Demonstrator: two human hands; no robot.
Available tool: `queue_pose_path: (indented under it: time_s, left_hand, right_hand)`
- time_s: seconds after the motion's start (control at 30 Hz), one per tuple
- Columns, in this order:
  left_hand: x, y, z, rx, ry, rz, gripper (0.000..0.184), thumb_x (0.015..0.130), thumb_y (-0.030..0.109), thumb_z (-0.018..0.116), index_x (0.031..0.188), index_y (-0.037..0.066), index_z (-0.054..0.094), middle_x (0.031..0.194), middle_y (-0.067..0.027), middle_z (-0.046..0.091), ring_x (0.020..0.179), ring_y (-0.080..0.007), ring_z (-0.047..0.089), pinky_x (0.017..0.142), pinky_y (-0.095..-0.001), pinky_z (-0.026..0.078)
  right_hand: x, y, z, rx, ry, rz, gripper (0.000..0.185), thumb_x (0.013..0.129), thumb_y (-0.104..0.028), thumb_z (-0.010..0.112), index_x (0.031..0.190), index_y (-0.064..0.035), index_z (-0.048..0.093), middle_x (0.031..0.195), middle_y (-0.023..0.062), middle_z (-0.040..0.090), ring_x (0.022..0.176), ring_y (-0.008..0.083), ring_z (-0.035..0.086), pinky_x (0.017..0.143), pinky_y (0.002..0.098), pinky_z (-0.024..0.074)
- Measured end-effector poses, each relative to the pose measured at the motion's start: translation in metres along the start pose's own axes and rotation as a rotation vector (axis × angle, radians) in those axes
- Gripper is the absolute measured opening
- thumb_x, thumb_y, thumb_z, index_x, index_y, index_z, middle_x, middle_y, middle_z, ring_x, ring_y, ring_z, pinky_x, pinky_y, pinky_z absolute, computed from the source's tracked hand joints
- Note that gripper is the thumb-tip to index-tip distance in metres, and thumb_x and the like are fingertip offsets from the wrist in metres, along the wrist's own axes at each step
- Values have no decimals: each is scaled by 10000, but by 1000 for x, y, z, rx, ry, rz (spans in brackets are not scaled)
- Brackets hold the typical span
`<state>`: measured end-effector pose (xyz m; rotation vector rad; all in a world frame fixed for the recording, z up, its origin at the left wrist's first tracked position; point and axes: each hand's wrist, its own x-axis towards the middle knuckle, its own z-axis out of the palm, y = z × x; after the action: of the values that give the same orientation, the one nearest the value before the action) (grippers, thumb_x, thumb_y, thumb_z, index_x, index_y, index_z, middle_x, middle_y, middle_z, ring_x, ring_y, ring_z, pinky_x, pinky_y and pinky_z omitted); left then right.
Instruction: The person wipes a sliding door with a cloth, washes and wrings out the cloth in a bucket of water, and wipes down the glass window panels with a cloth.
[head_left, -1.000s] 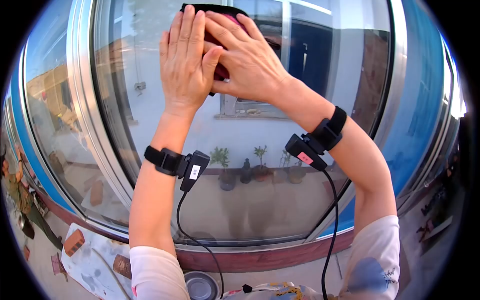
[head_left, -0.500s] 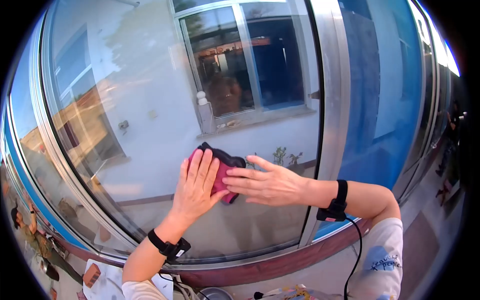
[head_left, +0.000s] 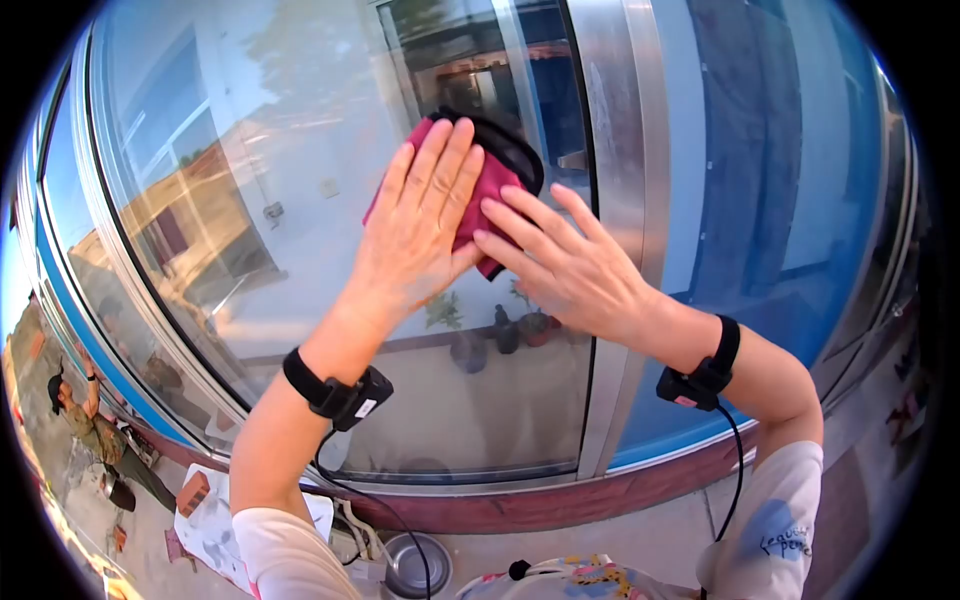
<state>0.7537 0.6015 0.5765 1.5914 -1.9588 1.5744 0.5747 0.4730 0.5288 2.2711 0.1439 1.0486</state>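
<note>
Pressing the cloth [head_left: 493, 172] to the pane [head_left: 300, 200], the left hand [head_left: 412, 240] lies flat, fingers extended; the right hand [head_left: 580, 270] (fingers spread, tips on the cloth) grips nothing. The cloth has moved up the pane, placing contact on a higher area.

Lettering [head_left: 786, 544] on the right sleeve [head_left: 755, 500], unclear! White label [head_left: 366, 408] on left armband [head_left: 318, 388], pink label [head_left: 686, 401] on right armband [head_left: 724, 348]: both illegible!
</note>
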Motion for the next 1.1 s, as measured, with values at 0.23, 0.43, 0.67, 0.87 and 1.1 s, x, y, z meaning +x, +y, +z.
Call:
queue_pose_path:
  time_s: [0.23,0.43,0.67,0.87,1.1]
  left_hand:
    - [-57,63,42,40,-158,249,914,758,569,621,1478,78,348,1569,-49,283,1454,-204,239,1189,-413,167]
    - [145,-53,-61,335,219,0,713,883,390,590,1412,-37,375,1514,-214,323,1415,-351,283,1164,-463,210]
    - [67,24,-4,69,23,101,910,718,488,689,1425,0,392,1539,-66,326,1433,-208,275,1180,-387,206]
    - [49,38,18,-43,34,161,771,806,459,644,1412,28,439,1541,-92,322,1427,-238,295,1169,-401,228]
    - [161,-58,-36,432,537,7,616,825,395,667,1278,-5,548,1383,-109,467,1324,-262,399,1113,-414,310]
  right_hand:
    - [-80,-23,24,88,-34,-180,506,845,-370,654,1263,-104,554,1305,13,531,1248,179,454,1140,500,236]
    - [82,125,-63,-239,550,132,228,819,-285,682,948,-104,629,1086,17,588,1125,171,531,1084,488,271]
    - [-15,52,-25,-143,302,72,116,755,-160,664,862,-140,624,1052,-11,576,1139,142,526,1115,508,306]
    - [-39,43,-10,-127,265,-3,96,778,-161,650,870,-153,626,1043,-33,573,1121,123,527,1120,544,276]
    - [82,133,-60,-305,613,164,304,847,-167,661,1140,-152,579,1242,5,589,1265,171,476,1122,527,242]
